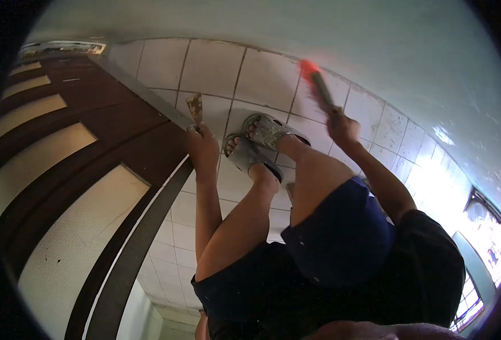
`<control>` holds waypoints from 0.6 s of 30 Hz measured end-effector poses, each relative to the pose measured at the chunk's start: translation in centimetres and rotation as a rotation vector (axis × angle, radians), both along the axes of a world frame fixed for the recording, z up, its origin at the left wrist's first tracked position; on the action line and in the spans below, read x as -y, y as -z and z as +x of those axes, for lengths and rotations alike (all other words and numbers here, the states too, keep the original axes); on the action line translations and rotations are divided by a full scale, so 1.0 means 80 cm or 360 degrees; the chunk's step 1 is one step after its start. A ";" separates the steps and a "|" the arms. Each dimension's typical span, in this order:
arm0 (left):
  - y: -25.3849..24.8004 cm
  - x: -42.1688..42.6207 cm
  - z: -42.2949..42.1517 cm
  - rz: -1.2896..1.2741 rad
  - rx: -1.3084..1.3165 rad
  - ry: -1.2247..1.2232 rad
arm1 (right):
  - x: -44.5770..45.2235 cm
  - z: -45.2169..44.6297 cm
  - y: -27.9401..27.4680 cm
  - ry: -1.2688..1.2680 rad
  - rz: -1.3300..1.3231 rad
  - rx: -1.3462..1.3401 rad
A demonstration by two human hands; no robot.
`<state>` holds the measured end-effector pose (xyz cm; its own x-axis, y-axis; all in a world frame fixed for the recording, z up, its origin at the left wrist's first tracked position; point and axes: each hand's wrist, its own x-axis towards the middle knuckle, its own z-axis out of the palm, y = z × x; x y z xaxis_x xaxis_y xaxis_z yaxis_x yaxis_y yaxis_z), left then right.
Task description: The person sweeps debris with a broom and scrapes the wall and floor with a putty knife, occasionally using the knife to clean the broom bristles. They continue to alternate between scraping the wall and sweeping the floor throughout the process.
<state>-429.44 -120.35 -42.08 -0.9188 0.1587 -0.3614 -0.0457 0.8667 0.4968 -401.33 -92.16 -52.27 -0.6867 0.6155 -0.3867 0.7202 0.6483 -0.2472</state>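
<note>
My left hand point(203, 144) is closed around a putty knife point(194, 106), whose stained blade points up, close to the dark wooden door point(140, 130). On the other side, my right hand point(343, 127) grips a brush point(321, 90) by one end. The brush has a dark back, bristles along one side and a bright red far end, which is blurred. That red end is near the foot of the pale wall point(375, 45); I cannot tell if it touches. My fingers partly hide both handles.
Below me is a white tiled floor point(211, 68) with dark joints. My feet are in grey, stained clogs point(267, 131) between the two hands. The door's pale panels point(86, 221) fill the left side. A bright window point(488, 232) is at the right.
</note>
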 end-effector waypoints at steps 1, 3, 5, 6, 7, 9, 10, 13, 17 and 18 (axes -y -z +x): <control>-0.004 -0.002 -0.001 -0.0013 -0.0013 -0.0022 | 0.012 -0.050 0.000 -0.0004 -0.0145 -0.0094; -0.015 -0.003 -0.002 -0.0202 0.0042 -0.0024 | 0.034 -0.154 -0.004 -0.0192 -0.0176 -0.0208; -0.004 0.011 -0.005 -0.0258 0.0103 -0.0005 | 0.049 -0.225 0.020 -0.0379 -0.0087 -0.0498; 0.005 0.020 -0.004 -0.0287 0.0180 0.0043 | 0.049 -0.243 0.031 -0.0401 -0.0127 -0.0499; 0.010 0.027 -0.001 -0.0325 0.0192 0.0011 | 0.047 -0.254 0.042 -0.0448 -0.0064 -0.0487; 0.025 0.033 0.009 -0.0354 0.0200 0.0222 | 0.046 -0.242 0.062 -0.0529 0.0004 -0.0344; 0.024 0.030 0.010 -0.0371 0.0204 0.0195 | 0.032 -0.223 0.070 -0.0563 0.0015 -0.0221; 0.031 0.021 0.017 0.0011 0.0461 0.0248 | -0.005 -0.108 0.137 -0.0722 0.0099 0.0130; 0.057 0.009 0.022 -0.0008 0.0481 0.0486 | -0.038 0.033 0.128 -0.0711 0.0164 0.0347; 0.061 0.007 0.024 0.0100 0.0539 0.0507 | -0.041 0.049 0.120 -0.0608 0.0105 0.0441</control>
<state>-427.52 -120.92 -46.93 -0.6528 0.4448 -0.6132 0.0493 0.8326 0.5516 -397.39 -88.89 -61.85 -0.7451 0.3685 -0.5559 0.4603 0.8873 -0.0289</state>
